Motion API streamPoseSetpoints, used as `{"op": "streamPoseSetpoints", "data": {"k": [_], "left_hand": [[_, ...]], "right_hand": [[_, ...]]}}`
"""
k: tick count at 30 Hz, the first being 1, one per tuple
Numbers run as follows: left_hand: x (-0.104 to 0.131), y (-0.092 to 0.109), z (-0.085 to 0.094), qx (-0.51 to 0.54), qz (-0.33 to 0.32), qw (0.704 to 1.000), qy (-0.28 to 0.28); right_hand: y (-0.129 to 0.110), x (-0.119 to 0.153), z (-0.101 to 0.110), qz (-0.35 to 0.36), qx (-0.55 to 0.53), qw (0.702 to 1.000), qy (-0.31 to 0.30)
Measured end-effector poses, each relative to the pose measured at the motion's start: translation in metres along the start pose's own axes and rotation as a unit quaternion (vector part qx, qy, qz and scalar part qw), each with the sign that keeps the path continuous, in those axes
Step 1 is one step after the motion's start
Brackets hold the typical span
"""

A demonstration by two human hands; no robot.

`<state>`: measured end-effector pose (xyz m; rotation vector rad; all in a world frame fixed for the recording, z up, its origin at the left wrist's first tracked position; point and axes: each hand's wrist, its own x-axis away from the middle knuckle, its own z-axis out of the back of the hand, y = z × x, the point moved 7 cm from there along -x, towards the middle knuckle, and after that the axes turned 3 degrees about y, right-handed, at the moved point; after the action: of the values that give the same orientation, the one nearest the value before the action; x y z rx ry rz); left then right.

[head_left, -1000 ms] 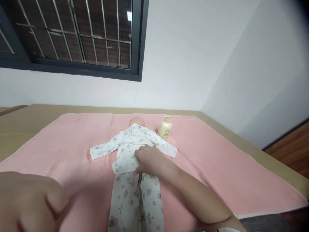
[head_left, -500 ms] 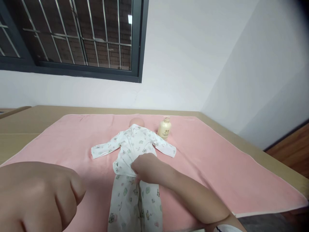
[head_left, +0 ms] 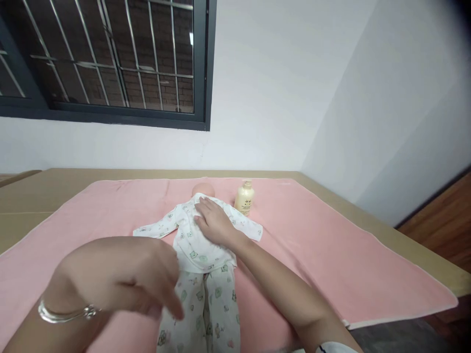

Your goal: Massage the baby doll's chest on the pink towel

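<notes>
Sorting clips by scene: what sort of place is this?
Likely a room in a home, though which room I can't tell. Signs: a barred window in a plain white wall, a pink blanket spread over a tan surface, and printed clothes lying on the blanket.

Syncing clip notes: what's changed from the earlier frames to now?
Right hand moved up from the white top's lower edge to its chest, now laid out with fingers extended; whether it gripped cloth before is unclear. Left hand moved rightward from the lower left, now in front of the trousers in view, its bracelet showing. Unchanged: bottle upright, pink blanket spread out.
</notes>
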<state>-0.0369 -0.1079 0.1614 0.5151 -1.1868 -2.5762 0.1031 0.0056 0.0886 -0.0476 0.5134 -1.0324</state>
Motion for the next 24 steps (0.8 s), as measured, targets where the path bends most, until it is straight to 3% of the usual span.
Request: {"op": "streamPoseSetpoints", "data": {"k": [3,6,8,9,11,13,16,19,24], "left_hand": [[-0.038,-0.014,-0.008,0.051,0.073,0.996,-0.022],[-0.075,-0.054,0.003,0.154,0.137,0.968,0.142],[-0.089,-0.096,0.011,0.248,0.196,0.909,0.272],[-0.094,-0.119,0.012,0.288,0.240,0.873,0.310],[-0.103,-0.158,0.008,0.310,0.340,0.830,0.315],[-0.112,-0.179,0.013,0.210,0.421,0.833,0.290],[-0.134,-0.180,0.025,-0.014,0.451,0.863,0.227],[-0.161,-0.166,0.032,-0.176,0.437,0.854,0.223],[-0.190,-0.167,0.040,-0.143,0.471,0.808,0.323]], "right_hand": [[0.017,-0.002,-0.018,0.005,0.007,0.999,-0.044],[0.028,-0.004,-0.016,0.021,-0.004,0.998,-0.064],[0.042,-0.007,0.001,-0.011,-0.026,0.999,-0.039],[0.052,-0.009,0.013,-0.042,-0.039,0.998,-0.007],[0.075,-0.011,0.042,-0.110,-0.063,0.990,0.065],[0.096,-0.009,0.067,-0.157,-0.082,0.978,0.114],[0.119,-0.003,0.098,-0.194,-0.099,0.963,0.162],[0.134,0.006,0.119,-0.207,-0.104,0.951,0.203],[0.147,0.014,0.128,-0.231,-0.092,0.946,0.211]]}}
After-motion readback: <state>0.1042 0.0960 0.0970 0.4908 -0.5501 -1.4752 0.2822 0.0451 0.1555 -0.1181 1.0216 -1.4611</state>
